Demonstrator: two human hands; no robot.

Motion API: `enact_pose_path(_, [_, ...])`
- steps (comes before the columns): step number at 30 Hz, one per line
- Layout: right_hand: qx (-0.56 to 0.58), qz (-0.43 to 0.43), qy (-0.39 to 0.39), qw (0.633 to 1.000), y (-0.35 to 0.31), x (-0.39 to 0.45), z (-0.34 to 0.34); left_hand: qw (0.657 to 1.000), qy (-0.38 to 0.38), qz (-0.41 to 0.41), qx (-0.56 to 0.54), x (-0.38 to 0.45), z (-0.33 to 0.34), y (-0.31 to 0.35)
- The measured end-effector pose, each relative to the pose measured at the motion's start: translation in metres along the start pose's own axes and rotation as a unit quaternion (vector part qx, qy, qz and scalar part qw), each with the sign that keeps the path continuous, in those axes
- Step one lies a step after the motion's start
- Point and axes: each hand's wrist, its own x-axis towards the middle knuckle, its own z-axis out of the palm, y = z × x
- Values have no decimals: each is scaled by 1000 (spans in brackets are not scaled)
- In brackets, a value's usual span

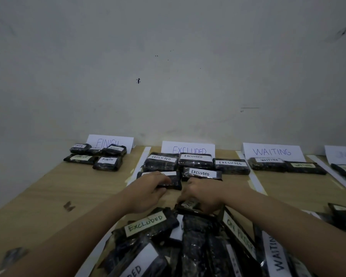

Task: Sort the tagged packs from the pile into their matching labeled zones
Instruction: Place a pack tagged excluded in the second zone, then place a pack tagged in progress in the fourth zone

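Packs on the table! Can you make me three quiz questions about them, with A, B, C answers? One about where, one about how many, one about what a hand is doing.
1. Where is the pack under the left hand?
A. by the FINISH sign
B. by the EXCLUDED sign
C. on the floor

2. How many packs lie by the WAITING sign?
A. two
B. five
C. eight

3. What is the right hand doing?
A. lying flat on bare table
B. holding a pile pack
C. pointing at the wall

Answers:
1. B, it lies among packs tagged EXCLUDED.
2. A, only two WAITING packs lie there.
3. B, its fingers curl round a pack atop the pile.
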Motion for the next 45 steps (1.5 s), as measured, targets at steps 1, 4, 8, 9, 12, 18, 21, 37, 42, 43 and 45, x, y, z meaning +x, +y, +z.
enact_pose_path(1, [0, -3, -4, 1000, -1, 0, -2, 1000, 2, -2, -1, -2, -1, -1])
enact_pose_path(4, [40, 10, -2, 999, -1, -11, -7, 1000, 3, -12, -8, -7, -7, -4])
enact_pose_path(8, [49, 60, 43, 996, 1, -40, -15, 1000, -9, -22, -14, -10, -10, -3])
enact_pose_path(9, [35, 75, 55, 995, 2, -48, -17, 1000, -11, -23, -18, -10, -10, 0])
enact_pose_path(12, [-3, 104, 83, 991, 7, -77, -25, 999, -14, -16, -26, -9, -10, 10])
enact_pose_path(18, [-40, 171, 231, 957, 28, -147, -25, 999, -16, 10, -45, 3, -10, 45])
enact_pose_path(21, [55, 207, 348, 913, 32, -182, -21, 996, -10, 22, -85, 12, -11, 70])
enact_pose_path(37, [142, 290, 429, 843, 2, -271, -11, 867, 9, -12, -498, 31, -8, 199])
enact_pose_path(42, [44, 360, 372, 855, -8, -291, 9, 875, -18, 3, -484, 44, 12, 241])
enact_pose_path(43, [42, 371, 383, 845, -9, -295, 14, 875, -29, 7, -484, 48, 18, 250])
enact_pose_path(45, [40, 385, 405, 828, -5, -307, 24, 873, -42, 11, -486, 59, 28, 269])
